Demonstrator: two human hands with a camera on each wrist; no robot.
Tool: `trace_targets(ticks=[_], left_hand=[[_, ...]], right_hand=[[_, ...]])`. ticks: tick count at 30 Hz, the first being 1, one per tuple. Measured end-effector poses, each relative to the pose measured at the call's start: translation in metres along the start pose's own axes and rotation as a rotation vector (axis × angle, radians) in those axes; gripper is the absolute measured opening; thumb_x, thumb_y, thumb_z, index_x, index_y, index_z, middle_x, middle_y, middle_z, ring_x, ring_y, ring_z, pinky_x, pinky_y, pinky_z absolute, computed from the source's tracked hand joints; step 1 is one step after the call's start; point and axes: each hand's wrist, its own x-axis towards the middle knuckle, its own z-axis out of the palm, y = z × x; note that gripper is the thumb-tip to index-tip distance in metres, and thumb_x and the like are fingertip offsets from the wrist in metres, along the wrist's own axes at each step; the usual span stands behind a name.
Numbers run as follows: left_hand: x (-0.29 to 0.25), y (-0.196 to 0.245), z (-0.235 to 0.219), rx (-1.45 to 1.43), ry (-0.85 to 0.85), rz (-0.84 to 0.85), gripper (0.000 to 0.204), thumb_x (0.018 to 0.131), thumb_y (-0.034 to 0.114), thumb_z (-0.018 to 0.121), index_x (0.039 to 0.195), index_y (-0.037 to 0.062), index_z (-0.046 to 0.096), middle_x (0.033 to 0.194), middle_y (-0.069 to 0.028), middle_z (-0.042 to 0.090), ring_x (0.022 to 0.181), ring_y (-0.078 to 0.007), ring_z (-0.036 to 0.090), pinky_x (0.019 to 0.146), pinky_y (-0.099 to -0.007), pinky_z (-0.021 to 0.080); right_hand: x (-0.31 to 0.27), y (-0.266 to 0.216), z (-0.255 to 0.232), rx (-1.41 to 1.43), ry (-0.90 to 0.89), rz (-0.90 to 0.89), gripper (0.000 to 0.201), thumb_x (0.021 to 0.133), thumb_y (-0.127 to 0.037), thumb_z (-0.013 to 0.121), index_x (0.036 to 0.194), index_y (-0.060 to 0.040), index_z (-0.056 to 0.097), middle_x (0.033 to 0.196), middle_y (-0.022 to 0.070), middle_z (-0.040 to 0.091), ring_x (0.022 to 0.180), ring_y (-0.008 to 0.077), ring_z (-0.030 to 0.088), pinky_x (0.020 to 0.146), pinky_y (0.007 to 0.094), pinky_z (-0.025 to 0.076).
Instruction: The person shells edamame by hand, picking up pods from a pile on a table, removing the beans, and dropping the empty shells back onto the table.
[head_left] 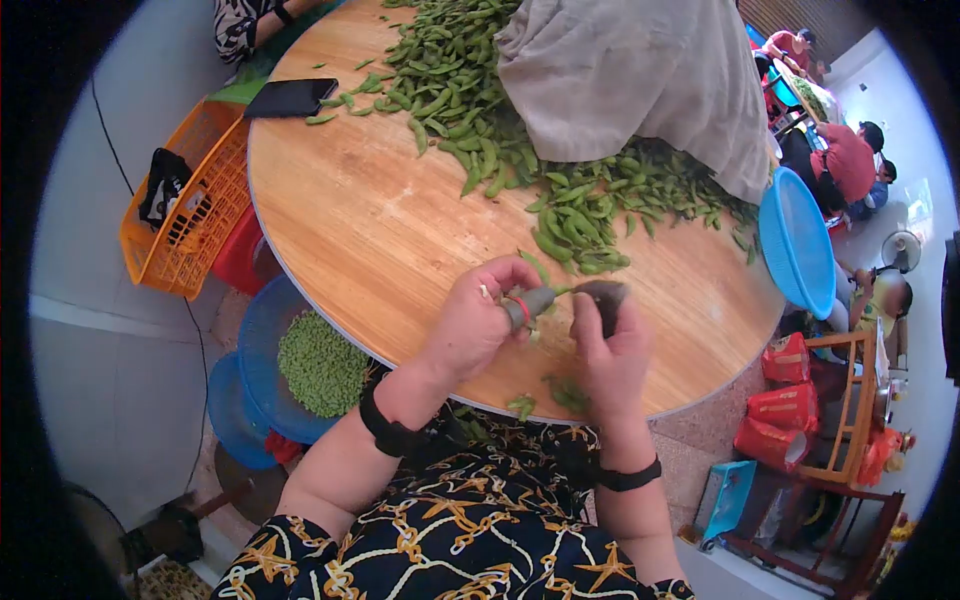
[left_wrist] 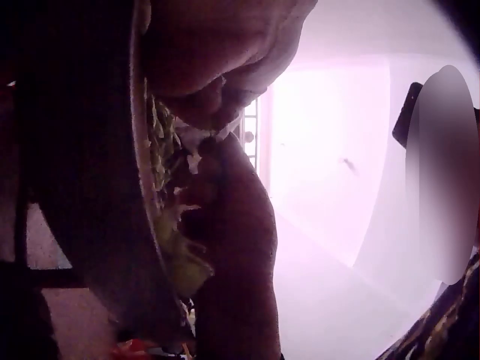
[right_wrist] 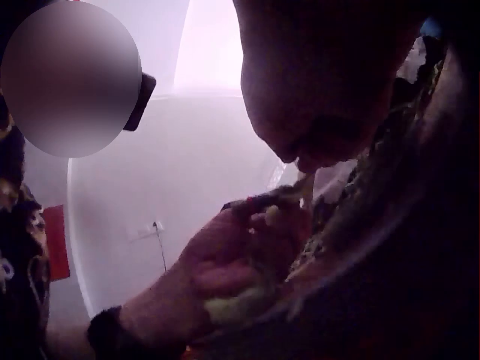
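No texts, labels, brands, numbers or signs can be read; marks on the red bags are too small.

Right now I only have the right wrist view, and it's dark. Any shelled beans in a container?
Observer: Yes, pale green shelled beans in a round blue plastic basin, below the table edge on the person's left.
Operator: Anything but pods on the left of the table?
Observer: A flat black phone at the edge of the round wooden table.
Operator: And off the table, near it?
Observer: An orange plastic basket with something black in it; I can't tell what.
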Motion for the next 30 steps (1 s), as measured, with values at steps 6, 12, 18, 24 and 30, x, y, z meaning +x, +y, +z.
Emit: trace_targets(ticks=[6, 12, 18, 24, 30], left_hand=[[-0.004, 0.004, 0.006, 0.135, 0.061, -0.068, 0.014, 0.084, 0.006, 0.049, 0.096, 0.0042, 0.056, 0.084, -0.0002, 0.056, 0.064, -0.0052, 0.049, 0.053, -0.0169, 0.042], [0.001, 0.001, -0.004, -0.249, -0.066, -0.161, 0.023, 0.088, 0.010, 0.043, 0.106, 0.0021, 0.053, 0.087, -0.0068, 0.058, 0.064, -0.0079, 0.050, 0.051, -0.0162, 0.039], [-0.001, 0.004, -0.002, -0.354, -0.190, -0.201, 0.027, 0.091, 0.018, 0.037, 0.109, 0.0021, 0.050, 0.091, -0.0104, 0.058, 0.063, -0.0094, 0.049, 0.050, -0.0161, 0.036], [-0.002, 0.003, -0.005, -0.333, -0.156, -0.139, 0.021, 0.087, 0.009, 0.046, 0.107, 0.0033, 0.051, 0.084, -0.0088, 0.057, 0.060, -0.0094, 0.048, 0.048, -0.0164, 0.035], [-0.003, -0.004, -0.003, -0.096, -0.074, -0.091, 0.014, 0.084, 0.009, 0.054, 0.098, 0.0037, 0.056, 0.080, -0.0045, 0.056, 0.060, -0.0074, 0.049, 0.049, -0.0158, 0.037]], right_hand=[[0.011, -0.021, -0.022, -0.455, -0.328, -0.216, 0.014, 0.080, -0.014, 0.060, 0.087, -0.0018, 0.058, 0.065, 0.0173, 0.058, 0.057, 0.0316, 0.057, 0.051, 0.0363, 0.044], [0.012, -0.019, -0.024, 0.053, -0.186, 0.117, 0.011, 0.085, -0.011, 0.054, 0.084, -0.0002, 0.057, 0.057, 0.0043, 0.054, 0.047, 0.0102, 0.049, 0.044, 0.0245, 0.038], [0.009, -0.022, -0.018, 0.256, -0.092, 0.176, 0.012, 0.087, -0.011, 0.053, 0.086, -0.0001, 0.058, 0.057, 0.0003, 0.053, 0.046, 0.0050, 0.045, 0.042, 0.0198, 0.036], [0.004, -0.010, -0.015, 0.099, -0.080, 0.021, 0.013, 0.086, -0.012, 0.054, 0.086, 0.0002, 0.058, 0.057, 0.0008, 0.053, 0.046, 0.0052, 0.046, 0.041, 0.0198, 0.035], [-0.001, -0.014, -0.031, 0.457, -0.148, 0.252, 0.017, 0.088, -0.016, 0.050, 0.086, -0.0004, 0.056, 0.056, 0.0000, 0.050, 0.044, 0.0060, 0.043, 0.040, 0.0187, 0.032]])
